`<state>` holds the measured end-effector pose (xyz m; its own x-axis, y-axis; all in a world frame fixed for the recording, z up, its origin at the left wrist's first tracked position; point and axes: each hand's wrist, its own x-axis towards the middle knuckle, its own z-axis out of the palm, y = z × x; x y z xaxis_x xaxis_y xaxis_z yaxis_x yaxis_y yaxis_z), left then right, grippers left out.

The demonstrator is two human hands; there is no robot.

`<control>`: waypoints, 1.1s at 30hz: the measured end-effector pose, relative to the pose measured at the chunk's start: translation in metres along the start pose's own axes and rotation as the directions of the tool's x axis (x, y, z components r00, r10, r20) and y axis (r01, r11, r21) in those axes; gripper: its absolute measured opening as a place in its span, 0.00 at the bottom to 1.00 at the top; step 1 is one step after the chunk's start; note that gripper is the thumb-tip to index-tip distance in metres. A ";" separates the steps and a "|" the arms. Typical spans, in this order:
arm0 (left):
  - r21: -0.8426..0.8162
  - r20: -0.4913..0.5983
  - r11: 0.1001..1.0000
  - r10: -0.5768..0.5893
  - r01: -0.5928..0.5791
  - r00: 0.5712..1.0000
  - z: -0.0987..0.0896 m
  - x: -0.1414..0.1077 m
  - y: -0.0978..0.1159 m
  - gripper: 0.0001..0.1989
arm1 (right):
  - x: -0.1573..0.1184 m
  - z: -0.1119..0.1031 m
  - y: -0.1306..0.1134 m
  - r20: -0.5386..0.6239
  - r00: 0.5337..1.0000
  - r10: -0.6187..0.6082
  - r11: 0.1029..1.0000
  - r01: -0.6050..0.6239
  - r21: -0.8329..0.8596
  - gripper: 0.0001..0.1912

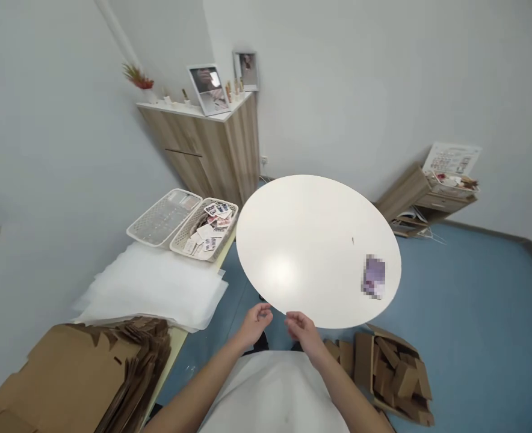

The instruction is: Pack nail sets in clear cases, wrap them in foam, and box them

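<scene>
My left hand (pixel 254 323) and my right hand (pixel 303 330) hover close together just below the near edge of a round white table (pixel 311 240). Both have loosely curled fingers and I see nothing in either one. A small blurred purple item (pixel 375 276) lies on the table's right side, apart from both hands. A tiny dark speck (pixel 352 240) sits near it.
On the left a bench holds a stack of white foam sheets (pixel 157 287), flattened cardboard boxes (pixel 80 373), an empty white basket (pixel 164 218) and a basket of cards (pixel 207 230). A carton of cardboard pieces (pixel 395 373) stands on the blue floor at right. Wooden cabinets line the walls.
</scene>
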<state>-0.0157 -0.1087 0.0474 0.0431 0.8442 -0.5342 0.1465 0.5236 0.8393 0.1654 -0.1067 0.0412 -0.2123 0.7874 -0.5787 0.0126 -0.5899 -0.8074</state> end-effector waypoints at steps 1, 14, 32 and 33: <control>-0.023 -0.004 1.000 -0.011 0.011 1.000 -0.008 -0.004 -0.006 0.26 | 0.002 0.010 0.002 0.047 0.999 0.020 0.999 -0.019 -0.034 0.24; -0.275 -0.341 0.958 -0.178 0.084 0.923 -0.070 -0.043 -0.036 0.24 | 0.061 0.083 -0.025 0.357 0.921 0.154 0.921 -0.003 -0.391 0.20; -0.287 -0.571 0.942 -0.022 -0.175 0.820 -0.150 -0.036 -0.025 0.20 | 0.120 0.171 -0.077 0.527 0.840 0.125 0.857 0.175 -0.484 0.19; -0.264 -0.571 0.949 -0.010 -0.172 0.821 -0.157 -0.037 -0.024 0.20 | 0.122 0.179 -0.076 0.515 0.849 0.115 0.856 0.178 -0.486 0.19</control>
<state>-0.1760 -0.1345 0.0632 -0.5307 0.7531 -0.3889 -0.1291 0.3817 0.9152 -0.0365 0.0020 0.0532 -0.6822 0.5086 -0.5252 0.4477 -0.2774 -0.8501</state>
